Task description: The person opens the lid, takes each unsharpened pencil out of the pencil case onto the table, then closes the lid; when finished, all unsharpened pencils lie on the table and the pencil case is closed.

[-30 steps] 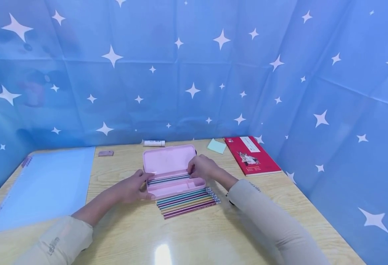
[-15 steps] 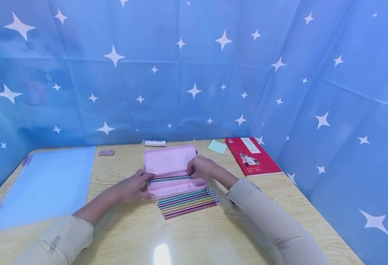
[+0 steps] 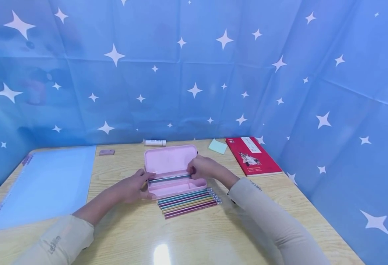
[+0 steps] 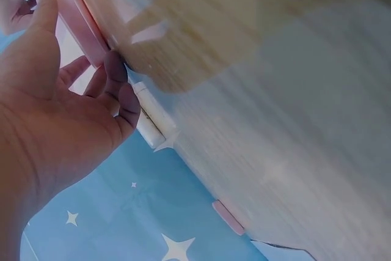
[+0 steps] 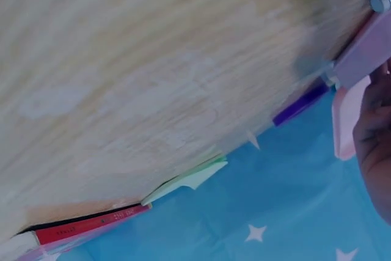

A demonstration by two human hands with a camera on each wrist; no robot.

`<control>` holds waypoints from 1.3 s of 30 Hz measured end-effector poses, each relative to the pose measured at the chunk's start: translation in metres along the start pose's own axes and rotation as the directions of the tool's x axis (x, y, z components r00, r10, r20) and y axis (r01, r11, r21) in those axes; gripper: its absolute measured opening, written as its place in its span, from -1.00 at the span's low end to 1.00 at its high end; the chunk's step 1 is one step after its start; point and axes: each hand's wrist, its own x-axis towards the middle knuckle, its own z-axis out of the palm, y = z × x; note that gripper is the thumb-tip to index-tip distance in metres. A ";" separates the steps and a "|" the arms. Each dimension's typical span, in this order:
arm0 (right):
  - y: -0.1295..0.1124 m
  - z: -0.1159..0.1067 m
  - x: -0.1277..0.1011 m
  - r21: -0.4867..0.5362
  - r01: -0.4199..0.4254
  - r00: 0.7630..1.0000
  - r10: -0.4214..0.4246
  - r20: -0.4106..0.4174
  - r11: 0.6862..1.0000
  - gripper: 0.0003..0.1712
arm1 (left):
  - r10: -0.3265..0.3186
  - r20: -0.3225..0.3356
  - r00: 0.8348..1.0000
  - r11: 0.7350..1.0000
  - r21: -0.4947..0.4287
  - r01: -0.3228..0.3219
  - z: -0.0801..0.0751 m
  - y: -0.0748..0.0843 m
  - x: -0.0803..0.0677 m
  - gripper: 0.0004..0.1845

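A pink pencil case (image 3: 170, 160) lies on the table with its lid raised at the back. My left hand (image 3: 132, 187) grips its left end, thumb at the front and fingers curled at the back; in the left wrist view the left hand (image 4: 73, 96) is around the case's end (image 4: 76, 19). Inside the back compartment lie pencils (image 3: 169, 178). My right hand (image 3: 205, 167) reaches into the right end of that compartment, fingers curled at the pencils' ends; its fingertips are hidden. Several striped pencils (image 3: 189, 203) with erasers lie in a row in front of the case.
Behind the case is a white tube (image 3: 155, 142); a small eraser (image 3: 106, 152) lies to its left. Green sticky notes (image 3: 218, 146) and a red book (image 3: 253, 156) are at the back right. A pale blue spiral-bound sheet (image 3: 45, 184) covers the left side.
The pencils inside the case have shifted, with fewer stripes showing than a second ago. Both hands keep nearly the same place, and the row of pencils in front is unmoved.
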 end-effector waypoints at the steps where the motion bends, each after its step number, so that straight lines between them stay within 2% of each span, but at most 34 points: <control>1: 0.001 0.001 0.000 0.009 0.002 1.000 -0.002 0.000 1.000 -0.86 | 0.000 -0.001 1.000 1.000 -0.003 0.000 0.000 0.000 0.000 0.01; 7: 0.007 0.006 -0.007 0.097 0.046 0.998 -0.043 -0.042 0.994 -0.82 | 0.001 0.005 1.000 1.000 -0.025 -0.001 0.003 0.000 -0.001 0.00; 12: 0.008 0.006 -0.020 0.193 0.123 0.986 -0.099 -0.132 0.973 -0.85 | -0.008 0.005 1.000 1.000 -0.021 0.008 0.004 0.001 -0.003 0.02; 17: 0.005 -0.002 -0.037 0.268 0.188 0.962 -0.122 -0.242 0.945 -0.87 | -0.004 0.001 1.000 1.000 -0.009 0.004 0.003 0.001 -0.002 0.03; 22: 0.002 -0.007 -0.061 0.369 0.195 0.932 -0.054 -0.359 0.909 -0.89 | 0.002 -0.001 1.000 1.000 -0.009 -0.002 0.002 0.001 -0.002 0.03; 26: 0.002 -0.008 -0.083 0.460 0.181 0.911 0.029 -0.412 0.869 -0.84 | 0.003 -0.002 1.000 1.000 -0.010 -0.003 0.001 0.001 -0.003 0.03; 29: 0.000 -0.009 -0.100 0.523 0.193 0.904 0.057 -0.423 0.830 -0.84 | 0.000 -0.002 1.000 1.000 0.002 0.000 0.001 0.001 -0.002 0.02; 32: -0.007 -0.010 -0.117 0.571 0.193 0.915 0.063 -0.398 0.798 -0.85 | -0.006 -0.001 1.000 1.000 0.009 0.006 -0.001 0.001 -0.001 0.02; 36: -0.010 -0.003 -0.134 0.578 0.185 0.937 0.035 -0.347 0.794 -0.85 | -0.004 0.004 1.000 1.000 0.005 0.004 -0.001 0.000 -0.001 0.03; 39: -0.006 0.007 -0.143 0.557 0.212 0.943 -0.019 -0.332 0.803 -0.85 | 0.005 0.004 1.000 1.000 0.000 -0.005 -0.001 0.000 -0.001 0.02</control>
